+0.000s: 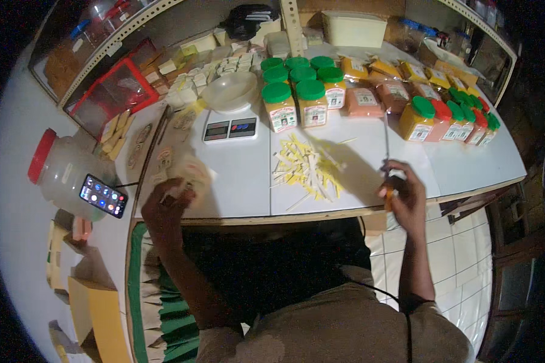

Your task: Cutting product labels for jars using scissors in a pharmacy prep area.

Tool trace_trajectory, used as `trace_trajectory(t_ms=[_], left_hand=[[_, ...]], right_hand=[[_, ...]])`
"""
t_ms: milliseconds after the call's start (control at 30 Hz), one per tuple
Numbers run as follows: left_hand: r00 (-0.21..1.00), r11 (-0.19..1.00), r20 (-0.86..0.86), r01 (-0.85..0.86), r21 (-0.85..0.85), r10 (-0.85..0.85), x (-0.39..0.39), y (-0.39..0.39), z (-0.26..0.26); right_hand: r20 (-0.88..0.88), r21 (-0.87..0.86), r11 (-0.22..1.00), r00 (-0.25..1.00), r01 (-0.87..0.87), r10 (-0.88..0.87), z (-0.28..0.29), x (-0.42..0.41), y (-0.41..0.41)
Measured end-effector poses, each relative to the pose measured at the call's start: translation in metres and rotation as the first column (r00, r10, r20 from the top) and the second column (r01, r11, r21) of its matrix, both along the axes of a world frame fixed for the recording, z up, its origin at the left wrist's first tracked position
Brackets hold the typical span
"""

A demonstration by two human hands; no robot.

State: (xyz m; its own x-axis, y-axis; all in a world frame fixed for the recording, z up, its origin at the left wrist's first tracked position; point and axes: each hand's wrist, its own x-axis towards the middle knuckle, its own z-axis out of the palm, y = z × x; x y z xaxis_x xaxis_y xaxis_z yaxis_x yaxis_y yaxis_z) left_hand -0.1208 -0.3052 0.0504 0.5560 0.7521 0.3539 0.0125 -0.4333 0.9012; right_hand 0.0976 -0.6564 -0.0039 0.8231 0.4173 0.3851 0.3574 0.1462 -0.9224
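Note:
My left hand [168,199] pinches a pale printed paper label [195,174] over the table's left part; the paper is blurred. More cut labels [164,158] lie just beyond it. At the front edge on the right, my right hand [404,195] grips a cutting tool [388,199] with an orange handle. A thin dark blade points away from me; whether it is scissors or a knife I cannot tell. Between my hands is a loose heap of white and yellow paper strips [306,168].
A kitchen scale [230,129] bears a bowl [230,90]. Green-lidded spice jars [279,109] stand behind the strips, with powder packets [363,102] and more jars [420,120] to the right. At left, a phone [103,196] leans on a red-lidded jar [61,168].

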Motion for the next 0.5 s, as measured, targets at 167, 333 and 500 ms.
trace_trajectory(t_ms=[167, 333, 500], left_hand=[[0.995, 0.996, 0.049, 0.086, 0.034, -0.088, 0.018, -0.063, -0.029], [0.944, 0.946, 0.234, 0.277, -0.169, -0.234, 0.037, -0.120, -0.030], [0.940, 0.940, 0.228, 0.294, -0.175, -0.252, 0.048, -0.137, -0.029]], right_hand=[[-0.107, -0.043, 0.970, 0.966, -0.241, 0.235, -0.014, -0.041, 0.009], [0.072, -0.157, 0.889, 0.893, -0.430, 0.444, -0.024, -0.058, 0.005], [-0.026, -0.133, 0.892, 0.901, -0.433, 0.434, -0.031, -0.078, 0.009]])
